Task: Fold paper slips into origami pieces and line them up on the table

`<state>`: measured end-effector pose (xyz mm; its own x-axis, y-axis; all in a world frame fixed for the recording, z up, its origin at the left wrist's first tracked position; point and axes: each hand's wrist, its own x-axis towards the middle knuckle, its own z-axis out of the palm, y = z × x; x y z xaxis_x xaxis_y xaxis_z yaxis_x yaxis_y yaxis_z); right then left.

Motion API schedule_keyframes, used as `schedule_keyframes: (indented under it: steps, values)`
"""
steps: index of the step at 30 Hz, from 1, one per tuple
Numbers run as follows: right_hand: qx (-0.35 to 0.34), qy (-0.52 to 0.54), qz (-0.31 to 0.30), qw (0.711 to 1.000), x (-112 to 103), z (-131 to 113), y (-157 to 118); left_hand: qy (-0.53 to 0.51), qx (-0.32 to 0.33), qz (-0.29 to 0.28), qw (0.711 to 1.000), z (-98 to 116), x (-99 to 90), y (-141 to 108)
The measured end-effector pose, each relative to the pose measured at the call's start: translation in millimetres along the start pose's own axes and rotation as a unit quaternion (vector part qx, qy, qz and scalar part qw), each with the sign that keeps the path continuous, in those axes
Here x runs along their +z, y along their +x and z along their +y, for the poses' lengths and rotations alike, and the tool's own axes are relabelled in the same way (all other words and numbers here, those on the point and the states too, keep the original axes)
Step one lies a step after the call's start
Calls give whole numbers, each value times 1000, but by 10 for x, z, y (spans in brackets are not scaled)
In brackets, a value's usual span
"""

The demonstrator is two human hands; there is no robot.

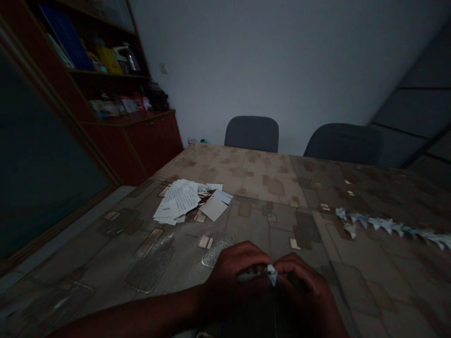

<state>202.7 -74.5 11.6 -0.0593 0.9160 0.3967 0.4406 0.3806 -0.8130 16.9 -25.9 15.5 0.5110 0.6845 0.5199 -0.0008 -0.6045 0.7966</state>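
Left hand (pixel 235 263) and right hand (pixel 306 279) pinch folded paper (pixel 272 274), lower centre; likely light, easily crushed; best held by edges.

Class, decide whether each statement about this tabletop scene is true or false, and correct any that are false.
1. A small white piece is held at the fingers of the left hand and right hand. True.
2. The printed sheets lie to the right of both hands. False: the printed sheets lie beyond the hands, to their left.
3. A row of small pale pieces lies on the table, to the right. True.
4. The table surface is plain. False: it is patterned with rectangles.
5. Two chairs show at the table's far side. True.
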Motion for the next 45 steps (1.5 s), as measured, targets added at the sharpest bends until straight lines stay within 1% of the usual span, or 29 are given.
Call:
schedule_keyframes:
  steps: [3,5,7,11,15,20,24,27,32,36,39,42,45]
  values:
    - [-6,-4,0,1000,-5,-7,-15,3,30,-6,1000,-19,16,-9]
    - [-10,-12,0,1000,-10,-13,-26,-2,37,9,999,-30,35,-20]
    - [-10,-18,-2,1000,-15,-22,-31,-6,24,23,999,-30,52,-31]
    - [-18,-30,-3,999,-21,-40,-29,-16,-20,30,999,-11,72,-44]
    - [-31,-49,-12,998,-20,-29,-33,-20,-24,34,999,0,78,-37]
    - [-17,-60,-8,998,-17,3,-63,-3,-49,27,998,11,76,-14]
    - [-58,-75,-11,995,-28,-16,-63,-7,-62,31,998,28,75,-11]
    - [-73,-80,-5,994,-36,-48,-42,-22,-63,31,997,45,74,-7]
    - [-65,-75,-2,995,-24,-67,-16,-31,-63,38,997,56,77,2]
    - [-66,-77,-1,995,-5,-60,-17,-17,-67,40,997,36,84,-13]
    - [-64,-79,0,995,0,-64,-18,-3,-55,37,998,19,84,-23]
    - [-63,-79,0,995,-5,-68,-16,-10,-45,40,998,6,79,-21]
    - [-66,-73,4,995,-12,-63,-13,-20,-54,43,997,-8,74,-22]
